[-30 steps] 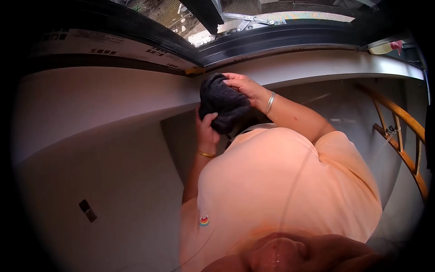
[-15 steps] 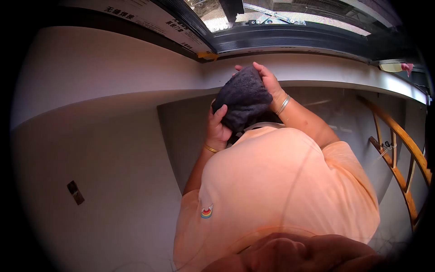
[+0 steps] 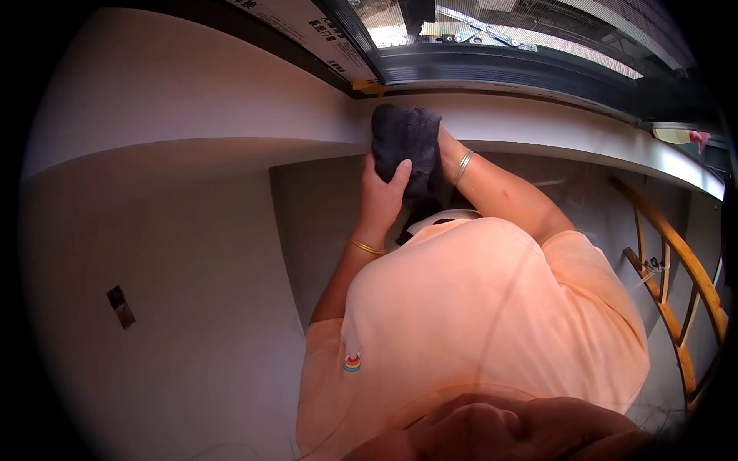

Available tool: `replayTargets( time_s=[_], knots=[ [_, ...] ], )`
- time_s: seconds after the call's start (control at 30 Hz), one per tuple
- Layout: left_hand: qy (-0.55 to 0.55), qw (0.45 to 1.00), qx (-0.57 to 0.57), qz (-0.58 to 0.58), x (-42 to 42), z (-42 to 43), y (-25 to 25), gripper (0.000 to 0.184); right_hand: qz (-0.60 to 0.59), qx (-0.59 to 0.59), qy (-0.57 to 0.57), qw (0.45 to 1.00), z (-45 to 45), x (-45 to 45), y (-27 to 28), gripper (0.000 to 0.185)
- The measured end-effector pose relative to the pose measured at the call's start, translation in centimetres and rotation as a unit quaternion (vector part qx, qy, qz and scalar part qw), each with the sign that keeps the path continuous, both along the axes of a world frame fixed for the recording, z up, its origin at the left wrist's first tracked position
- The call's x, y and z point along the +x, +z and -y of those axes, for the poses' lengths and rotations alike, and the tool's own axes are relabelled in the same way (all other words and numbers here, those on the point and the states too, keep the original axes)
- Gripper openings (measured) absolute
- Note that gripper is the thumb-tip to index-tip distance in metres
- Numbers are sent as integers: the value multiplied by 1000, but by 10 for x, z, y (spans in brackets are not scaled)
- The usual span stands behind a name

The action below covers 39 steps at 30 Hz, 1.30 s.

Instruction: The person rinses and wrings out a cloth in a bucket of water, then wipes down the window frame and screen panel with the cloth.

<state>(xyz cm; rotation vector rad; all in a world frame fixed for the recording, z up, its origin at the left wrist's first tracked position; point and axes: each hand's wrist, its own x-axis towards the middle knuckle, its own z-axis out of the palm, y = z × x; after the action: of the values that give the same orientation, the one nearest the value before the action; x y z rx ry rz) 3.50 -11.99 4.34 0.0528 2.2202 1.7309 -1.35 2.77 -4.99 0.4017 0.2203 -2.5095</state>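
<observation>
A folded dark grey cloth is held up between both hands, in front of the white ledge below the window. My left hand, with a gold bangle at the wrist, grips its lower left side with the thumb across the front. On the other side, my right hand, wearing silver bangles, holds the right edge; most of its fingers are hidden behind the fabric.
A dark-framed window with a mesh screen runs along the top. Below it is a white ledge. A wooden ladder-like frame stands at right. A wall socket plate is at left. A pink item lies at the far right.
The cloth has gone from a wide, bulging shape to a narrower, more compact fold. Both hands have shifted on it, and my right fingers have dropped from its top edge to its side.
</observation>
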Motion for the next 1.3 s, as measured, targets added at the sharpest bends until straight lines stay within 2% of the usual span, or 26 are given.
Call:
replayTargets(
  time_s=[0.07, 0.1, 0.3, 0.37, 0.43, 0.5, 0.53, 0.67, 0.77, 0.97, 1.3],
  knots=[
    [1, 965, -220, -145, -9, -6, 3, 59, -85, -20, -9, 996, 11, -21, -30, 27],
    [-12, 946, -244, -214, -15, -7, -1, 66, -89, -26, -9, 996, 13, -29, -30, 27],
    [39, 948, -195, -249, -29, -12, -17, 77, -172, -112, 15, 979, 33, -62, -48, 29],
    [41, 945, -200, -256, -33, -10, -13, 77, -200, -66, 24, 977, 45, -67, -78, 30],
    [39, 935, -225, -270, -38, -9, -15, 77, -228, -18, 33, 973, 42, -71, -75, 31],
    [33, 930, -261, -256, -39, -12, -11, 76, -175, -136, 22, 975, 36, -66, -69, 31],
    [40, 930, -260, -257, -40, -13, -12, 76, -164, -152, 19, 974, 35, -65, -64, 31],
    [54, 925, -266, -266, -44, -17, -13, 75, -149, -130, 3, 980, 35, -59, -45, 31],
    [25, 900, -282, -332, -36, -18, -11, 76, -142, -105, -9, 984, 33, -54, -34, 30],
    [43, 934, -247, -255, -39, -20, -12, 75, -137, -76, -23, 987, 31, -47, -21, 29],
    [58, 920, -255, -291, -54, -17, -14, 72, -133, -54, -39, 989, 37, -45, -9, 27]
  ],
)
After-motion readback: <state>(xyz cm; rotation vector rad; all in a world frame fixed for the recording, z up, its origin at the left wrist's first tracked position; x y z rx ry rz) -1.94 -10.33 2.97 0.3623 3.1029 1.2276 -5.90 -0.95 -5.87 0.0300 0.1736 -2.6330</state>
